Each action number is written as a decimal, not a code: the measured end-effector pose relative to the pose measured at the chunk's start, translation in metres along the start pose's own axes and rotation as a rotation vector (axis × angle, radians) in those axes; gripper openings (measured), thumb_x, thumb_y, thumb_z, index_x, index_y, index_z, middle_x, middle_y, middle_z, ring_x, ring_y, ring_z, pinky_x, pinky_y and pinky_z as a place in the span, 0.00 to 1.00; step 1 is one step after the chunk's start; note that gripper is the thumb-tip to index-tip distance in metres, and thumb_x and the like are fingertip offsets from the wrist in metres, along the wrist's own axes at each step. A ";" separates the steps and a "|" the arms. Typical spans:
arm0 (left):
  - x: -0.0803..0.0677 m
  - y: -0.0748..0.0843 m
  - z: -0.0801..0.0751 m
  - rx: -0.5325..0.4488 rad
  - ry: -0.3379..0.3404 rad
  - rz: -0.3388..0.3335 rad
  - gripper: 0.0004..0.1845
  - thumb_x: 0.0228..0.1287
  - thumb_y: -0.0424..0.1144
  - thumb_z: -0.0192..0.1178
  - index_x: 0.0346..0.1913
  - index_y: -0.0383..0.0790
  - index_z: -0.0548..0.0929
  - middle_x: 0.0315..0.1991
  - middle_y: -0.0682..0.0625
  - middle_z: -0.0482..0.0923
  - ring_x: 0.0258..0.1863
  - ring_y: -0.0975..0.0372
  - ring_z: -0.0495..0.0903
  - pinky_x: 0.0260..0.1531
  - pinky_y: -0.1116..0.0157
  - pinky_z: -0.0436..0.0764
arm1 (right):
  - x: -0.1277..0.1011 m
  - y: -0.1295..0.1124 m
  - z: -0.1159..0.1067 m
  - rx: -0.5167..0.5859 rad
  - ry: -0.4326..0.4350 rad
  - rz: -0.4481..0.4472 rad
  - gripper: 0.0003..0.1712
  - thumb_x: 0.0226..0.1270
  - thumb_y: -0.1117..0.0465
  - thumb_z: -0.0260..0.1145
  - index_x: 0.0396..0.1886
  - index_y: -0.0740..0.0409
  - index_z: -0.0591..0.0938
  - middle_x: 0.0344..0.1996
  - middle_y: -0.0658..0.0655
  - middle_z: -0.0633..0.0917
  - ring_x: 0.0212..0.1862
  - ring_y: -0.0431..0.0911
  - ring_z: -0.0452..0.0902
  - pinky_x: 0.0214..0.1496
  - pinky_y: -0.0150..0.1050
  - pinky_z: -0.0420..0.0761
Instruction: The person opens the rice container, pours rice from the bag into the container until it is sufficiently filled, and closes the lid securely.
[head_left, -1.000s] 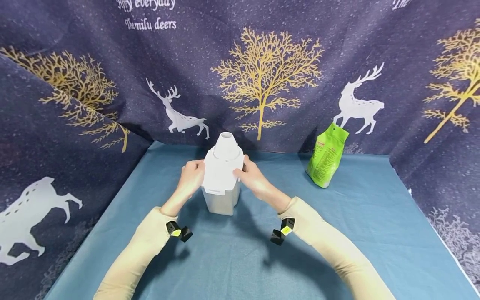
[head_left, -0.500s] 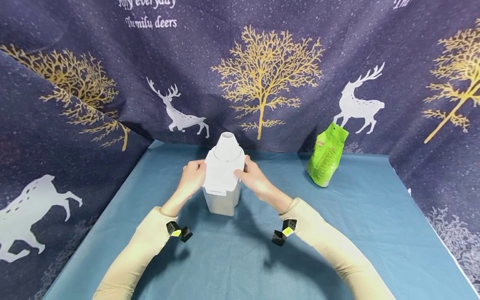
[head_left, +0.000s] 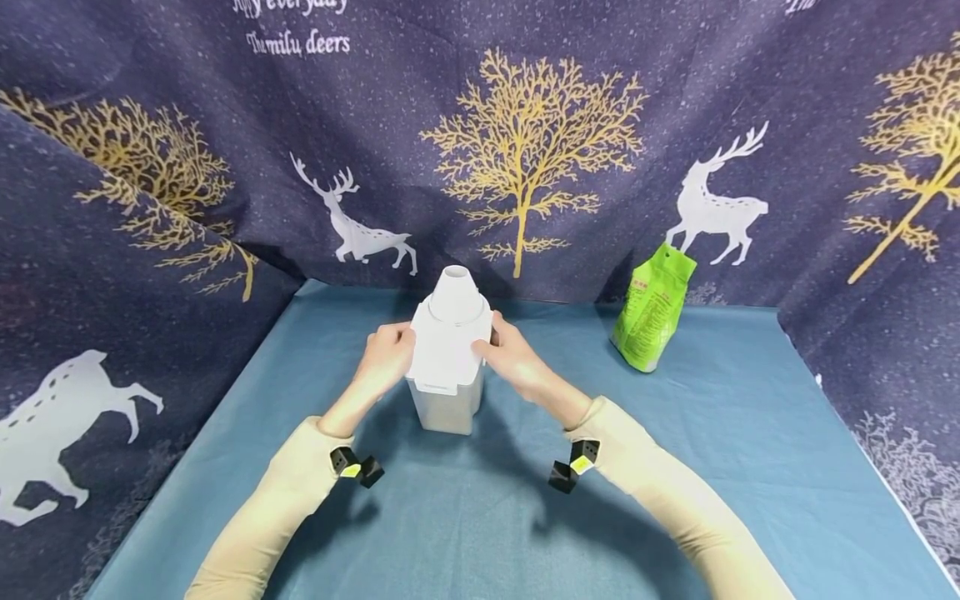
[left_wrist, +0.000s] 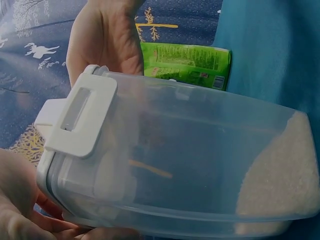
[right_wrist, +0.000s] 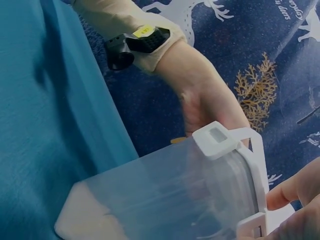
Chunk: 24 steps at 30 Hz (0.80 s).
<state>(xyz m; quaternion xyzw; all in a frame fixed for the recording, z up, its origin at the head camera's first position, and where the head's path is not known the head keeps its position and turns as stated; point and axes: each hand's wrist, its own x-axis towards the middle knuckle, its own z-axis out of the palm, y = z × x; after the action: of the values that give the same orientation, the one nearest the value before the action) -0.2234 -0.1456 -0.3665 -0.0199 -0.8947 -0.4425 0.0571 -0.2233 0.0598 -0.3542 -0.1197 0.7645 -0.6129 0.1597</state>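
head view: got the lidded container (head_left: 450,350) just off centre toward 7 o'clock, clamped by left hand (head_left: 387,354) at its 9 and right hand (head_left: 513,354) at its 3. left wrist: can see pale contents (left_wrist: 280,180) toward 4 o'clock. right wrist: can spot them near 8.

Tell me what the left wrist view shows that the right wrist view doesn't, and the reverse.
Only the left wrist view shows the green bag, lying past the container.

Only the right wrist view shows the left sleeve, with the black device on it, and a second white clip.

Both show the container with pale contents at its base, a white clip at its lid end, the left hand and right hand there, the blue cloth and the backdrop.
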 end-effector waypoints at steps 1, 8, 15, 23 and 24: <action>0.000 0.000 0.000 0.001 0.000 0.001 0.18 0.68 0.40 0.40 0.18 0.43 0.66 0.16 0.52 0.63 0.18 0.57 0.65 0.20 0.64 0.65 | 0.000 0.001 0.000 0.002 0.004 -0.005 0.39 0.72 0.66 0.50 0.77 0.62 0.43 0.78 0.60 0.40 0.77 0.52 0.45 0.74 0.51 0.58; 0.001 -0.003 -0.003 -0.019 -0.039 -0.053 0.22 0.70 0.42 0.38 0.49 0.38 0.84 0.33 0.43 0.80 0.34 0.53 0.76 0.32 0.61 0.74 | -0.001 0.004 0.006 0.056 0.042 0.016 0.42 0.75 0.64 0.48 0.77 0.61 0.34 0.78 0.61 0.38 0.78 0.53 0.42 0.76 0.50 0.53; 0.007 -0.008 0.003 -0.133 -0.102 -0.117 0.27 0.74 0.43 0.35 0.68 0.31 0.68 0.67 0.37 0.69 0.67 0.47 0.67 0.66 0.49 0.67 | 0.001 0.010 0.010 0.101 0.063 0.055 0.44 0.75 0.60 0.48 0.76 0.60 0.31 0.78 0.58 0.33 0.79 0.50 0.35 0.78 0.48 0.48; 0.009 -0.009 0.009 -0.208 -0.033 -0.097 0.20 0.72 0.42 0.36 0.21 0.40 0.66 0.20 0.47 0.65 0.22 0.58 0.64 0.25 0.63 0.67 | 0.003 0.008 0.012 0.147 0.088 0.055 0.42 0.74 0.61 0.48 0.77 0.61 0.36 0.78 0.60 0.42 0.78 0.50 0.39 0.77 0.48 0.49; 0.008 -0.008 0.010 -0.214 -0.018 -0.098 0.20 0.72 0.42 0.37 0.18 0.42 0.60 0.17 0.50 0.59 0.18 0.58 0.59 0.21 0.64 0.63 | 0.003 0.008 0.012 0.144 0.090 0.058 0.42 0.74 0.61 0.48 0.77 0.61 0.37 0.78 0.60 0.43 0.78 0.50 0.40 0.77 0.49 0.50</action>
<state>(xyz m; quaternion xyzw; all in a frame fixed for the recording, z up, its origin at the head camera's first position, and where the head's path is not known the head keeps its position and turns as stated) -0.2332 -0.1431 -0.3776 0.0139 -0.8428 -0.5375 0.0248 -0.2216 0.0494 -0.3647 -0.0580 0.7280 -0.6663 0.1507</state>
